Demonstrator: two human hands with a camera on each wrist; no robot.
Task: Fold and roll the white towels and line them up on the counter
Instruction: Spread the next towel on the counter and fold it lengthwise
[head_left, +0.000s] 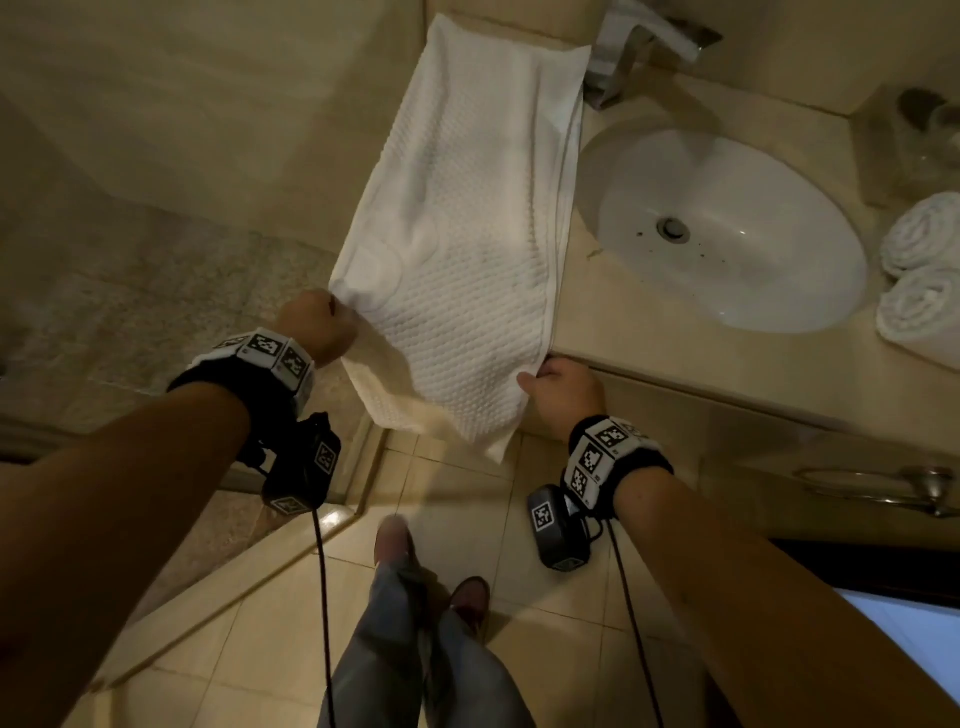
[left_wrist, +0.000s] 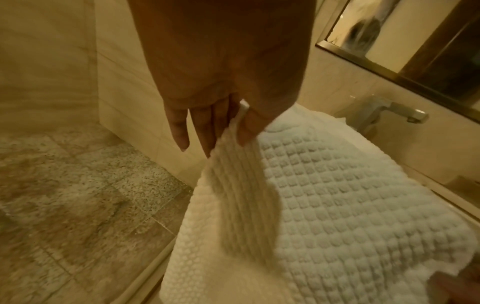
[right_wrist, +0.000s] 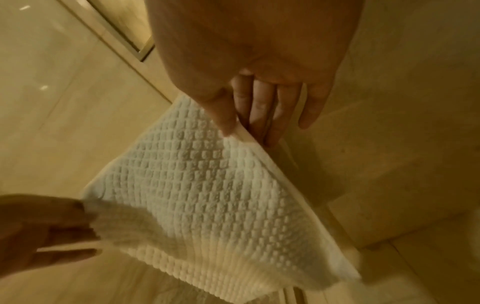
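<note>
A long white waffle-weave towel (head_left: 467, 223) lies folded lengthwise on the beige counter (head_left: 613, 317), left of the sink, with its near end hanging over the counter's front edge. My left hand (head_left: 317, 325) pinches the towel's near left edge (left_wrist: 236, 131) between thumb and fingers. At the near right edge (right_wrist: 239, 131), by the counter's front, my right hand (head_left: 558, 387) pinches the hem. Two rolled white towels (head_left: 919, 270) lie side by side on the counter right of the sink.
A white oval sink (head_left: 727, 228) is set into the counter, with a chrome faucet (head_left: 639, 47) behind it. Glassware (head_left: 930, 130) stands at the far right corner. A towel ring (head_left: 883, 488) hangs on the cabinet front. Tiled floor and my legs are below.
</note>
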